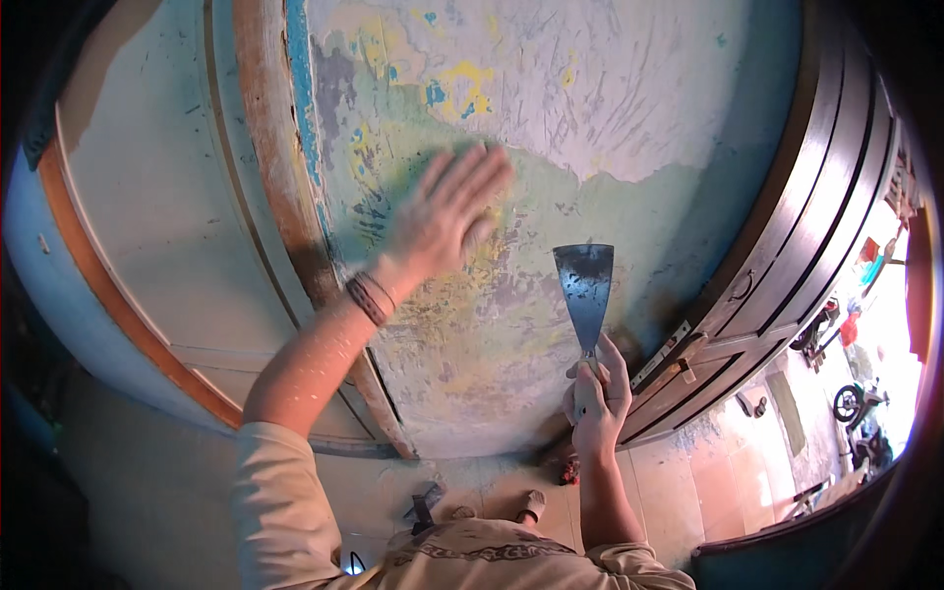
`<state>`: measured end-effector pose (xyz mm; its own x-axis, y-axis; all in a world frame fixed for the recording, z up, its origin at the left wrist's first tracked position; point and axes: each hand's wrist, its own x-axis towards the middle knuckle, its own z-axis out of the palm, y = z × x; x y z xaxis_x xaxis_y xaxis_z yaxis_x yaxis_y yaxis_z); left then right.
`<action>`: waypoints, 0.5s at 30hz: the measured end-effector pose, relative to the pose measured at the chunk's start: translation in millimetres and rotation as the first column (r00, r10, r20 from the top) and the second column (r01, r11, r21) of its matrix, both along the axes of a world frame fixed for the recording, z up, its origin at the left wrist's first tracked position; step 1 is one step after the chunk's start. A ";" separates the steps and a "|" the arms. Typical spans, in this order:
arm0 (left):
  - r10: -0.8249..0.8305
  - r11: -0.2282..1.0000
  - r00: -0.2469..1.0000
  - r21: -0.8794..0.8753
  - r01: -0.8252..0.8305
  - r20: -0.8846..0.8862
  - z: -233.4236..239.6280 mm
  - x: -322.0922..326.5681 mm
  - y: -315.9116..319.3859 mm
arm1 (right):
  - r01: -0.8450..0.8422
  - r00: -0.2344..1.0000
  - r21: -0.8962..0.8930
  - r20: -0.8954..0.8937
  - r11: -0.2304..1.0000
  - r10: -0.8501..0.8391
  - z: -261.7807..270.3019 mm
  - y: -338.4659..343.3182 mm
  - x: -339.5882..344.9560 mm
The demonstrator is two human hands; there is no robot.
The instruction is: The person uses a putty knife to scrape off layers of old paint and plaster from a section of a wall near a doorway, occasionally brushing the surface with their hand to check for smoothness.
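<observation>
My left hand (450, 210), blurred and with a braided bracelet at the wrist, is held flat with its fingers spread at the patchy, partly stripped wall (516, 295); whether it touches the surface I cannot tell. It holds nothing. Paint flecks dot the forearm. Lower right, my right hand (601, 398) grips the handle of a putty knife (585, 284), whose wide metal blade points up, smudged dark near its edge. White, green, yellow and blue patches of paint show on the wall around both hands.
A worn wooden door frame (276, 147) borders the wall on the left, beside a pale door panel (162, 221). To the right stands an open wooden door (804, 206) with a handle. Below lies a tiled floor (664, 494); motorcycles (859, 405) are visible outside.
</observation>
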<state>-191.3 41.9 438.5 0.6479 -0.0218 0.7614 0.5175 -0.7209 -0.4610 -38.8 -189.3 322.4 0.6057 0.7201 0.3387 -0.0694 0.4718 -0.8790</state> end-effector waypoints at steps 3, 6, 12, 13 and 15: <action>0.003 0.995 0.977 0.096 -0.024 0.215 60.7 -11.2 8.7 | -0.015 1.000 -0.056 -0.001 0.998 0.015 -2.3 1.6 -1.2; 0.035 0.965 0.935 0.232 -0.124 0.352 95.8 -36.8 20.4 | -0.088 0.996 -0.062 -0.023 0.994 0.086 -9.1 0.0 -3.5; 0.088 0.988 0.865 0.066 -0.138 0.494 24.8 -16.7 8.3 | -0.062 0.997 -0.087 -0.055 0.994 0.058 -23.1 -6.3 6.3; 0.069 0.997 0.894 -0.003 -0.076 0.443 11.9 -17.5 5.1 | -0.080 0.994 -0.076 -0.085 0.994 0.073 -23.4 -5.5 6.1; 0.074 0.997 0.927 -0.017 -0.072 0.368 3.4 -25.9 4.1 | -0.102 0.992 -0.072 -0.088 0.992 0.096 -20.5 -3.5 3.6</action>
